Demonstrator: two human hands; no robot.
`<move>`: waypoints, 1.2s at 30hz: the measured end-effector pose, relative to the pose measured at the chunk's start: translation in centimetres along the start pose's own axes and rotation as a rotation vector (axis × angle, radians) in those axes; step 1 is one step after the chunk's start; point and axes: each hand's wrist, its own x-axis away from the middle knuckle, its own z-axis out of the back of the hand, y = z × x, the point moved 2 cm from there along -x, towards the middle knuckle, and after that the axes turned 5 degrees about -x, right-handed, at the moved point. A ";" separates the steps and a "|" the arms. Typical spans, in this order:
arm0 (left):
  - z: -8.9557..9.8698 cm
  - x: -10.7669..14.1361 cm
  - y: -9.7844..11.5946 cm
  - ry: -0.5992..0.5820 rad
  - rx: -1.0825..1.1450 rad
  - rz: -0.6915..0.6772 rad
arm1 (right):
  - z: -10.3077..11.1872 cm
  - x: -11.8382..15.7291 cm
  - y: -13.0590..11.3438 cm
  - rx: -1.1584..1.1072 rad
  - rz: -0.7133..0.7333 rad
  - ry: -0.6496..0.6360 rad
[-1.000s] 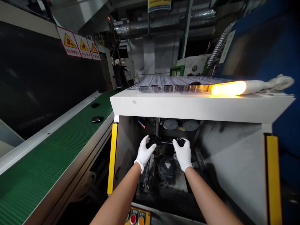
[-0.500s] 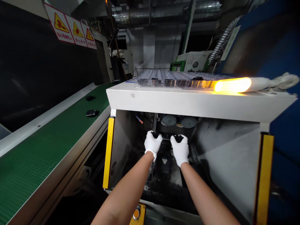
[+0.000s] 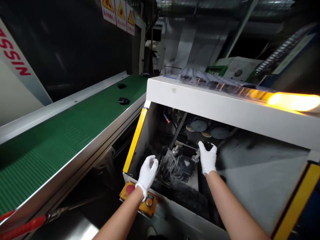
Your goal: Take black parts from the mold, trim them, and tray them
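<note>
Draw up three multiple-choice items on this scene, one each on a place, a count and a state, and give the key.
1. How many black pieces lie on the green conveyor belt?
A. One
B. Two
C. Four

2. Where is the left hand?
A. On the green conveyor belt
B. On top of the white housing
C. Over the yellow button panel

3. What state is the tube lamp in?
A. Glowing orange-yellow
B. Dark
C. Lying in pieces

Key:
1. B, since two separate pieces sit on the belt.
2. C, since the gloved hand is raised just above the panel.
3. A, since its bright glow falls on the housing's top.
</note>
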 end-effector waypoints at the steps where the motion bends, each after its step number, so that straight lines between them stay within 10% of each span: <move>1: 0.9 1.1 -0.7 -0.013 -0.002 0.021 | -0.1 0.0 0.2 0.014 0.003 0.018; 12: 4.9 9.7 -7.8 -0.066 -0.047 0.158 | -0.7 -0.4 1.3 0.071 0.081 0.087; 21: 6.0 5.0 -2.8 0.044 -0.042 -0.024 | 0.2 3.9 -2.9 0.030 0.331 0.131; 26: 1.8 -2.4 2.8 -0.036 0.085 -0.157 | -3.6 3.2 -2.6 -0.232 -0.017 -0.293; 36: -9.7 -13.1 7.0 -0.254 0.236 -0.081 | -5.5 0.9 -2.6 -0.424 -0.280 -0.547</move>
